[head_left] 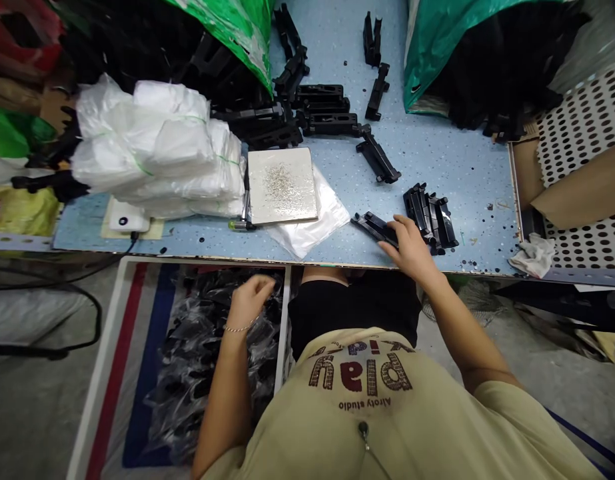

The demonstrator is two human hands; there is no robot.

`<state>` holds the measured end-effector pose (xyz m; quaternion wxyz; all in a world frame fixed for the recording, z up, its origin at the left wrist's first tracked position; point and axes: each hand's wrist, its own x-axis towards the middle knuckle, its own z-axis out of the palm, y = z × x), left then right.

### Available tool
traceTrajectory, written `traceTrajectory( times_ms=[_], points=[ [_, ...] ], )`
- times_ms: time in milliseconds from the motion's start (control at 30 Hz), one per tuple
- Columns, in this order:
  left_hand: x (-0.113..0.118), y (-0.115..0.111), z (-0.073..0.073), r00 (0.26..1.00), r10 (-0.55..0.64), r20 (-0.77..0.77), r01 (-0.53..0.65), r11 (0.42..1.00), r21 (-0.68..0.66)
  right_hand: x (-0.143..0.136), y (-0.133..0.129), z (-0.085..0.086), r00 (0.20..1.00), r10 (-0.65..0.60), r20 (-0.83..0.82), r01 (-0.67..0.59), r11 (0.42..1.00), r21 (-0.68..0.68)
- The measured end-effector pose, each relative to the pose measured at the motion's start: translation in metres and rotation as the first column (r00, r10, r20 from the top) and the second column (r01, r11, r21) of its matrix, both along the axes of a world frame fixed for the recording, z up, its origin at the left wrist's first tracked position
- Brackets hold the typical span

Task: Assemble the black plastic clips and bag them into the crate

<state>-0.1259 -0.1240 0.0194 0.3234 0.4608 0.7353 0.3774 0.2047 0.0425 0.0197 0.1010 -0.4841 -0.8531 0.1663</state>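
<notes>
My right hand [411, 248] is at the table's front edge, its fingers and thumb round the near end of a slim black plastic part [371, 225] lying on the tabletop. Just beyond that hand stands a small group of similar black parts [430, 217]. Over a bin of bagged black parts [187, 373], my left hand [250, 303] hangs with curled fingers, slightly blurred, and nothing shows in it. Clear plastic bags [332, 210] lie partly under a pale square pad [283, 187] with a speckled middle.
Stacked clear bags [157, 147] sit at left, beside a white device [128, 217] with a cable. A tool with a greenish end [242, 223] lies by the pad. Green sacks [237, 33] [422, 60] of black parts stand behind; a perforated white crate [587, 133] is at right.
</notes>
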Motion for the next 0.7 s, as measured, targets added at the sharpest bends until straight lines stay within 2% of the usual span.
traceTrajectory(
  times_ms=[67, 133, 167, 233, 300, 367, 433, 533, 600, 700],
  points=[
    [0.004, 0.03, -0.016, 0.983, -0.062, -0.175, 0.084, 0.99, 0.118, -0.002, -0.005, -0.007, 0.997, -0.063, 0.035, 0.063, 0.998, 0.017],
    [0.009, 0.066, -0.032, 0.894, -0.145, -0.424, 0.242, 0.953, 0.184, 0.001, -0.01, -0.013, 0.992, -0.087, 0.092, 0.087, 0.996, 0.009],
    [0.01, 0.083, -0.038, 0.833, -0.186, -0.52, 0.314, 0.934, 0.169, 0.005, -0.012, -0.015, 0.989, -0.096, 0.112, 0.097, 0.995, -0.001],
    [0.009, 0.111, -0.045, 0.759, -0.271, -0.591, 0.405, 0.908, 0.104, 0.015, -0.014, -0.017, 0.985, -0.118, 0.125, 0.121, 0.992, -0.024],
    [0.004, 0.126, -0.046, 0.744, -0.327, -0.583, 0.457, 0.885, 0.086, 0.023, -0.015, -0.019, 0.983, -0.152, 0.105, 0.158, 0.986, -0.048],
    [0.002, 0.131, -0.044, 0.754, -0.331, -0.568, 0.47, 0.876, 0.113, 0.026, -0.016, -0.018, 0.98, -0.19, 0.06, 0.194, 0.978, -0.081],
    [0.004, 0.131, -0.042, 0.768, -0.29, -0.571, 0.441, 0.886, 0.144, 0.022, -0.018, -0.017, 0.976, -0.219, -0.011, 0.216, 0.966, -0.144],
    [0.011, 0.128, -0.042, 0.8, -0.211, -0.562, 0.336, 0.933, 0.127, 0.01, -0.021, -0.013, 0.941, -0.285, -0.183, 0.221, 0.926, -0.305],
    [0.011, 0.128, -0.041, 0.841, -0.166, -0.516, 0.248, 0.964, 0.095, 0.002, -0.023, -0.009, 0.877, -0.368, -0.309, 0.193, 0.859, -0.475],
    [0.004, 0.127, -0.036, 0.938, -0.195, -0.286, 0.23, 0.969, 0.092, -0.009, -0.028, -0.005, 0.696, -0.556, -0.455, 0.047, 0.667, -0.743]
  ],
)
